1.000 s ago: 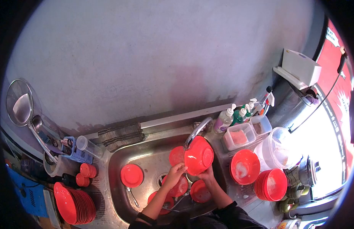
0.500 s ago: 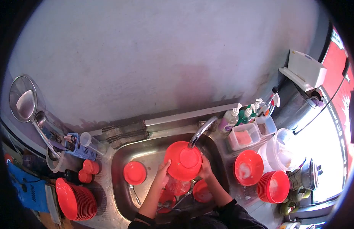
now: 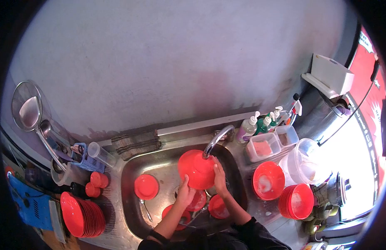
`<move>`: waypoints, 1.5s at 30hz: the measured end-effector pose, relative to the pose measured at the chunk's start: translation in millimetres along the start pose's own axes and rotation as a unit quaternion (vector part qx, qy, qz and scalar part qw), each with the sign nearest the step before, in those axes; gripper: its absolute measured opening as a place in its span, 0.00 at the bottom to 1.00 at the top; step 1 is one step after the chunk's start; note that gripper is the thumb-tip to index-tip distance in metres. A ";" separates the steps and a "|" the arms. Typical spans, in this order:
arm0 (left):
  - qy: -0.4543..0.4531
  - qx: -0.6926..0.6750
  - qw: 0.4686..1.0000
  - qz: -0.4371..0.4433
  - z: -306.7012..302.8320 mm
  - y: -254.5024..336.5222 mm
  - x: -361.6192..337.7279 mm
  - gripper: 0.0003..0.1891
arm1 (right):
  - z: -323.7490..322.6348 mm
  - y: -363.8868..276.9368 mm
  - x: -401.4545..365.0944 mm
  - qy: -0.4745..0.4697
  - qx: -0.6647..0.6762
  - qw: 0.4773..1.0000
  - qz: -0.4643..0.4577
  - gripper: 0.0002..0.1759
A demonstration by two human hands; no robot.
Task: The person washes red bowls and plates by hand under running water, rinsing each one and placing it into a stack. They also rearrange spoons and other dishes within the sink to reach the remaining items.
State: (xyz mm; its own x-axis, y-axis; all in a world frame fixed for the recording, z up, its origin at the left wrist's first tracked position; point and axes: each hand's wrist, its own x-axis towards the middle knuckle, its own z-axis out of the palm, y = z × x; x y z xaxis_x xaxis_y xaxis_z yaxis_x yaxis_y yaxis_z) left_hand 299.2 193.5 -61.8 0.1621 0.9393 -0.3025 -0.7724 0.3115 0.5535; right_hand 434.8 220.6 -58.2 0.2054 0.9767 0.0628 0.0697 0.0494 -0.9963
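Between my two hands a red bowl point(image 3: 193, 173) is held over the sink, its underside facing up, right under the curved faucet point(image 3: 218, 139). My left hand point(image 3: 186, 193) grips the near-left rim, thumb on the outside. Along the bowl's right side lie the fingers of my right hand point(image 3: 220, 179), pressed against it. Below, in the steel sink point(image 3: 136, 166), are a red dish point(image 3: 146, 186) at the left, another red dish point(image 3: 218, 207) at the right, and more red dishes partly hidden by my left forearm. A spoon point(image 3: 146, 210) lies near the left dish.
Stacked red bowls point(image 3: 82, 216) stand left of the sink beside small red cups point(image 3: 97, 183). On the right are a soapy red bowl point(image 3: 268, 181), a bowl stack point(image 3: 296, 202), a sponge container point(image 3: 263, 148) and pump bottles point(image 3: 248, 129). A striped cloth point(image 3: 135, 144) lies behind the sink.
The bowl has tilted and shifted slightly left and up under the faucet. My right hand has moved up along its side, fingers straighter. My left hand remains at the near-left rim.
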 end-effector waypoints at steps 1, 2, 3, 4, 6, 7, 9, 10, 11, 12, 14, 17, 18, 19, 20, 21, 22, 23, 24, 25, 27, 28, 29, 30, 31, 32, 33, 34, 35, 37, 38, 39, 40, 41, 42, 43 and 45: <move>-0.027 -0.064 0.997 -0.013 3.3 1.1 2.4 0.21 | -1.8 -6.8 -1.0 -0.001 -0.002 1.000 -0.001 0.21; -0.054 -0.128 0.990 -0.025 5.8 2.4 4.3 0.21 | -3.0 -14.5 -2.5 -0.023 -0.107 0.991 -0.075 0.22; -0.052 -0.130 0.990 -0.024 5.5 2.7 6.5 0.21 | -3.9 -22.6 -5.5 -0.046 -0.210 0.965 -0.147 0.24; -0.060 -0.161 0.984 -0.040 2.8 2.4 9.4 0.21 | -3.1 -33.5 -10.6 -0.050 -0.211 0.965 -0.146 0.24; -0.063 -0.194 0.977 -0.055 -0.7 1.5 9.4 0.22 | -0.6 -50.3 -22.2 -0.045 -0.330 0.912 -0.240 0.26; -0.063 -0.213 0.973 -0.062 -0.5 1.9 9.0 0.21 | -2.2 -49.3 -26.5 -0.050 -0.330 0.912 -0.239 0.26; -0.063 -0.231 0.969 -0.066 -7.7 0.0 9.1 0.20 | -7.8 -46.4 -35.7 -0.156 -0.406 0.851 -0.295 0.25; -0.098 -0.267 0.955 -0.087 -14.2 -1.4 11.1 0.21 | -9.5 -41.8 -39.3 -0.157 -0.405 0.851 -0.296 0.25; -0.133 -0.302 0.938 -0.109 -20.0 -3.5 12.0 0.21 | -11.0 -34.5 -42.1 -0.214 -0.405 0.826 -0.329 0.25; -0.134 -0.302 0.938 -0.108 -18.8 -3.1 10.8 0.21 | -11.9 -32.0 -43.5 -0.270 -0.404 0.796 -0.361 0.25; -0.078 -0.146 0.982 -0.088 -15.0 -2.4 9.9 0.20 | -14.6 -32.1 -44.1 -0.238 -0.419 0.816 -0.320 0.26; -0.032 0.200 0.974 0.101 -0.4 -5.8 5.7 0.19 | -17.8 -29.0 -36.7 -0.173 -0.235 0.945 -0.148 0.27; -0.033 0.200 0.974 0.102 3.1 -2.5 2.4 0.19 | -19.3 -25.7 -33.0 -0.133 -0.023 0.991 -0.007 0.28; -0.048 0.450 0.887 0.092 6.4 1.1 -1.4 0.17 | -21.8 -21.3 -29.3 -0.133 -0.022 0.991 -0.009 0.28; -0.057 0.667 0.739 0.075 9.2 3.5 -6.0 0.16 | -24.9 -16.3 -25.8 -0.142 0.091 0.984 0.063 0.30; -0.056 0.667 0.739 0.075 11.5 3.8 -11.1 0.16 | -26.3 -15.7 -24.9 -0.148 0.202 0.959 0.134 0.32; -0.103 0.760 0.623 0.156 13.9 3.0 -16.0 0.15 | -24.2 -15.0 -26.3 -0.130 0.165 0.969 0.133 0.32; -0.147 0.829 0.488 0.232 15.2 1.8 -19.2 0.15 | -25.3 -14.9 -28.8 -0.130 0.164 0.969 0.134 0.32; -0.147 0.828 0.489 0.233 14.3 1.1 -20.9 0.15 | -26.7 -14.9 -30.5 -0.128 0.211 0.953 0.177 0.31; -0.151 0.840 0.448 0.267 12.3 1.1 -22.2 0.16 | -28.3 -15.2 -31.4 -0.125 0.256 0.933 0.219 0.31; -0.153 0.849 0.407 0.299 9.6 2.3 -24.9 0.16 | -33.4 -14.6 -34.5 -0.134 0.284 0.927 0.206 0.30; -0.161 0.857 0.404 0.277 9.1 3.7 -26.0 0.16 | -35.4 -14.3 -36.3 -0.142 0.314 0.919 0.193 0.30; -0.168 0.864 0.401 0.254 9.2 5.9 -26.4 0.15 | -35.7 -11.9 -36.2 -0.145 0.311 0.919 0.193 0.30; -0.165 0.863 0.402 0.256 11.1 10.1 -28.6 0.15 | -34.1 -9.5 -35.1 -0.132 0.325 0.915 0.197 0.31; -0.123 0.873 0.400 0.249 14.3 15.9 -32.4 0.16 | -32.7 -7.9 -34.3 -0.118 0.340 0.911 0.201 0.33; -0.081 0.882 0.397 0.240 15.0 20.4 -34.7 0.17 | -32.1 -6.8 -34.2 -0.121 0.339 0.911 0.200 0.33; -0.078 0.882 0.398 0.241 12.2 23.6 -34.9 0.17 | -30.9 -8.5 -34.8 -0.111 0.344 0.912 0.193 0.33; -0.014 0.892 0.371 0.258 8.2 26.9 -34.8 0.20 | -29.4 -9.2 -35.7 -0.100 0.349 0.913 0.187 0.33; 0.049 0.899 0.341 0.272 3.7 29.2 -35.1 0.22 | -28.7 -4.3 -35.7 -0.102 0.349 0.912 0.189 0.33; 0.082 0.867 0.438 0.220 -10.4 32.2 -33.7 0.24 | -24.2 4.5 -34.3 -0.063 0.346 0.930 0.108 0.30; 0.112 0.824 0.530 0.167 -20.0 32.4 -31.4 0.27 | -22.2 9.0 -34.3 -0.061 0.352 0.928 0.108 0.30; 0.110 0.828 0.525 0.166 -32.7 29.5 -26.8 0.27 | -19.4 6.7 -33.9 -0.032 0.362 0.926 0.106 0.29; 0.099 0.734 0.656 0.149 -49.3 23.0 -20.0 0.26 | -17.2 4.9 -34.2 -0.003 0.370 0.923 0.103 0.28; 0.087 0.619 0.770 0.127 -66.0 15.7 -11.7 0.25 | -15.9 3.3 -34.4 0.001 0.374 0.922 0.104 0.28; 0.085 0.622 0.769 0.125 -86.3 6.4 0.7 0.25 | -15.7 1.6 -34.2 -0.025 0.349 0.931 0.107 0.27; 0.060 0.546 0.830 0.093 -107.5 -3.9 14.4 0.27 | -16.4 1.1 -34.8 -0.052 0.322 0.939 0.109 0.27; 0.036 0.462 0.884 0.059 -98.6 -1.7 9.0 0.29 | -16.9 15.1 -30.9 -0.076 0.307 0.941 0.120 0.26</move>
State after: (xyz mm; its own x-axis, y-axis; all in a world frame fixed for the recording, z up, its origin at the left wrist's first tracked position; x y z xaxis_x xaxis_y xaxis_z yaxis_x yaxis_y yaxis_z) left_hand 241.4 187.3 -141.9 0.0478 0.9720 -0.2301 0.0546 0.2275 0.9723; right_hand 445.9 187.7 -74.1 -0.0008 0.9915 -0.1302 -0.5476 -0.1094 -0.8296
